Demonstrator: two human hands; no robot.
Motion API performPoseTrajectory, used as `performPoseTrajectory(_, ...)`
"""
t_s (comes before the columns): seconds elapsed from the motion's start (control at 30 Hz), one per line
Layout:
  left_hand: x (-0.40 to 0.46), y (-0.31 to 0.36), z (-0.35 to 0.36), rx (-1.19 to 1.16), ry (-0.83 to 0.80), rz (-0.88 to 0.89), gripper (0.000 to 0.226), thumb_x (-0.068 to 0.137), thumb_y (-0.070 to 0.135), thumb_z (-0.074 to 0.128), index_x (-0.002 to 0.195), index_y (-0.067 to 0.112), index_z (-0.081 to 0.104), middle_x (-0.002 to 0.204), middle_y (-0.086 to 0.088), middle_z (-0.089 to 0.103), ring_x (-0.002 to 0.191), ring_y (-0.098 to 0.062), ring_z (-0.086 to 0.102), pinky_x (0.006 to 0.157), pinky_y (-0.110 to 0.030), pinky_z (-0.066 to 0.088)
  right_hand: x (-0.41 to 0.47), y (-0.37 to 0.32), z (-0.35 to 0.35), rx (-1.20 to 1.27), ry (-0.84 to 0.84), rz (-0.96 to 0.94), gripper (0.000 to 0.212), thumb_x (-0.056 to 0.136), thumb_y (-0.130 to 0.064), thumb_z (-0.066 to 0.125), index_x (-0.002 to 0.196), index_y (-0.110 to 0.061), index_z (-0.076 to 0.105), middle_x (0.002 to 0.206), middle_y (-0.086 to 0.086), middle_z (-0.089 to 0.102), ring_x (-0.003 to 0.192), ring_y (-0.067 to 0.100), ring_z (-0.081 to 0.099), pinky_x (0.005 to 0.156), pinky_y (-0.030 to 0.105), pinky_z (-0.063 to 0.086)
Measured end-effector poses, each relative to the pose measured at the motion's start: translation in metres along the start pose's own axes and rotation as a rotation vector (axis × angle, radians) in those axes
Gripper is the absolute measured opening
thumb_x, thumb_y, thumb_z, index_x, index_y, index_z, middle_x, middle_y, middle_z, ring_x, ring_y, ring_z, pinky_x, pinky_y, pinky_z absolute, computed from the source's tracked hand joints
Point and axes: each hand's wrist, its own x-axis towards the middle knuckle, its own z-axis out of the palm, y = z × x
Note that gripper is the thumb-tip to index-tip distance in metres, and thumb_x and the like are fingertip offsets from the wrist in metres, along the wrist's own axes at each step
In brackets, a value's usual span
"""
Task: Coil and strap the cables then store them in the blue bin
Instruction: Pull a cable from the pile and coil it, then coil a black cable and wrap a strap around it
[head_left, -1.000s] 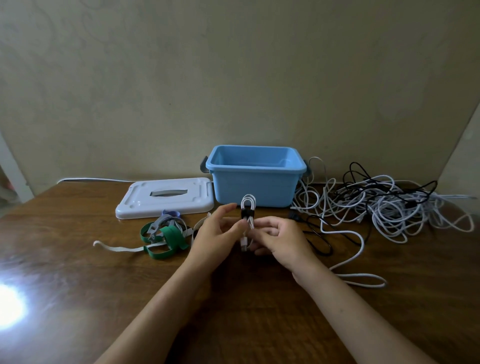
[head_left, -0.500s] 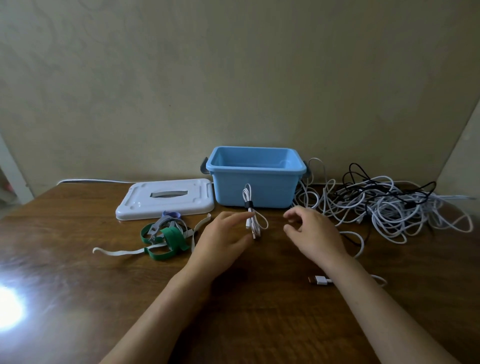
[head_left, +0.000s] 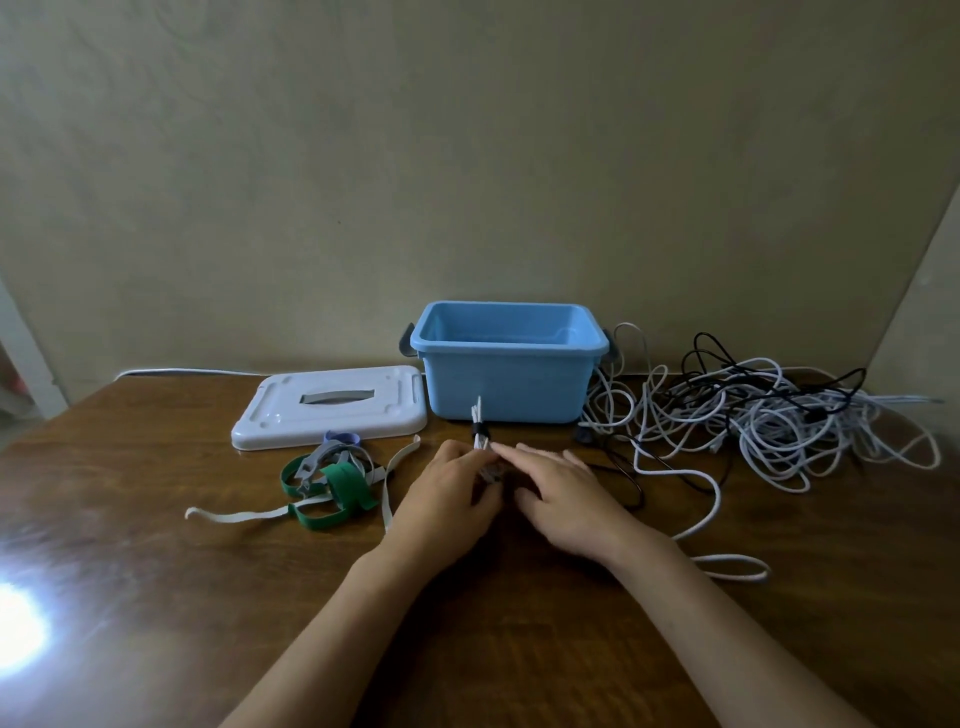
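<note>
Your left hand (head_left: 451, 488) grips the strapped coil (head_left: 479, 435) upright at the bin's (head_left: 506, 384) 6 o'clock, ready to lift in, while your right hand (head_left: 563, 493) steadies it with fingers straight.

The lower part of the coiled white cable (head_left: 478, 434) is lying hidden between the left hand (head_left: 448, 491) and the right hand (head_left: 563, 499); the grip on it is not showing. Both forearms are running off the bottom edge. The blue bin (head_left: 511, 382) is concealing its own floor behind its front wall. Individual runs in the tangled cable pile (head_left: 769, 415) are proving too fine to separate. A glare patch (head_left: 15, 631) is washing out the table (head_left: 156, 597) at the left edge.
</note>
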Motion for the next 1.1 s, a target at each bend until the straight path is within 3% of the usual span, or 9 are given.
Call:
performPoseTrajectory(0.07, 0.0, -0.001, -0.004, -0.006, 0.098, -0.033, 0.032, 0.099, 0.028, 0.058, 0.13, 0.03, 0.061, 0.124, 0.007, 0.051, 0.099, -0.002, 0.051, 0.074, -0.007, 0.038, 0.0, -0.002, 0.001, 0.013, -0.023, -0.033, 0.067, 0.104, -0.016, 0.045, 0.158, -0.046, 0.019, 0.167, -0.003, 0.024, 0.154, 0.007, 0.013, 0.127, 0.042, -0.002)
performPoseTrajectory(0.17, -0.001, -0.003, -0.009, 0.042, 0.169, -0.062, 0.024, 0.098, 0.029, 0.058, 0.12, 0.027, 0.065, 0.116, 0.007, 0.053, 0.095, -0.006, 0.053, 0.079, -0.018, 0.046, -0.003, -0.006, 0.001, -0.027, -0.015, -0.062, 0.068, 0.104, -0.02, 0.048, 0.159, -0.045, 0.017, 0.166, -0.006, 0.027, 0.153, 0.005, 0.015, 0.127, 0.044, -0.002)
performPoseTrajectory(0.3, -0.002, -0.01, -0.01, 0.144, 0.092, -0.11, 0.029, 0.097, 0.034, 0.057, 0.124, 0.026, 0.062, 0.113, 0.005, 0.051, 0.095, -0.009, 0.051, 0.08, -0.024, 0.046, -0.012, -0.003, -0.017, -0.188, 0.229, 0.053, 0.05, 0.1, -0.032, 0.058, 0.148, -0.035, 0.044, 0.148, -0.008, 0.049, 0.138, 0.013, 0.042, 0.116, 0.036, 0.034)
performPoseTrajectory(0.37, -0.003, -0.012, -0.01, 0.185, 0.061, -0.121, 0.03, 0.097, 0.037, 0.056, 0.125, 0.028, 0.061, 0.118, 0.003, 0.052, 0.103, -0.013, 0.052, 0.087, -0.026, 0.049, -0.018, 0.005, -0.027, -0.27, 0.308, 0.142, 0.043, 0.097, -0.037, 0.062, 0.139, -0.032, 0.052, 0.138, -0.008, 0.055, 0.13, 0.013, 0.047, 0.108, 0.034, 0.041)
performPoseTrajectory(0.5, -0.004, -0.009, -0.012, 0.133, 0.106, -0.087, 0.029, 0.097, 0.038, 0.058, 0.125, 0.032, 0.063, 0.129, 0.005, 0.047, 0.121, -0.014, 0.045, 0.097, -0.026, 0.04, -0.026, 0.019, -0.036, -0.39, 0.217, 0.349, 0.042, 0.093, -0.045, 0.066, 0.132, -0.03, 0.057, 0.13, -0.006, 0.059, 0.126, 0.017, 0.051, 0.104, 0.038, 0.043)
performPoseTrajectory(0.67, -0.006, -0.002, -0.015, -0.024, 0.174, -0.026, 0.019, 0.097, 0.031, 0.061, 0.116, 0.031, 0.066, 0.116, 0.012, 0.046, 0.111, -0.006, 0.043, 0.091, -0.021, 0.035, -0.032, 0.026, -0.044, -0.428, 0.225, 0.329, 0.014, 0.098, -0.033, 0.062, 0.111, -0.033, 0.068, 0.106, -0.013, 0.067, 0.108, 0.011, 0.059, 0.105, 0.04, 0.04)
performPoseTrajectory(0.83, -0.007, 0.0, -0.014, -0.116, 0.14, 0.013, 0.056, 0.094, 0.03, 0.065, 0.144, 0.039, 0.044, 0.136, 0.013, 0.05, 0.126, -0.007, 0.046, 0.106, -0.031, 0.044, -0.036, 0.011, -0.055, 0.031, 0.229, 0.09, 0.012, 0.102, -0.026, 0.058, 0.108, -0.036, 0.06, 0.099, -0.018, 0.065, 0.092, -0.002, 0.06, 0.077, 0.019, 0.044)
performPoseTrajectory(0.97, -0.009, 0.007, -0.015, -0.281, 0.049, 0.024, 0.083, 0.088, 0.035, 0.074, 0.153, 0.049, 0.023, 0.143, 0.026, 0.038, 0.133, 0.004, 0.035, 0.109, -0.027, 0.034, -0.043, -0.004, -0.063, 0.386, 0.273, -0.106, 0.014, 0.103, -0.021, 0.055, 0.105, -0.033, 0.062, 0.09, -0.01, 0.071, 0.083, 0.004, 0.069, 0.082, 0.026, 0.055)
performPoseTrajectory(1.1, -0.01, 0.01, -0.015, -0.385, -0.062, 0.111, 0.046, 0.091, 0.044, 0.068, 0.136, 0.044, 0.054, 0.136, 0.024, 0.052, 0.124, 0.006, 0.048, 0.108, -0.031, 0.043, -0.044, -0.014, -0.06, 0.554, 0.365, -0.206, 0.012, 0.102, -0.021, 0.055, 0.105, -0.029, 0.064, 0.09, -0.007, 0.071, 0.072, 0.014, 0.068, 0.081, 0.033, 0.057)
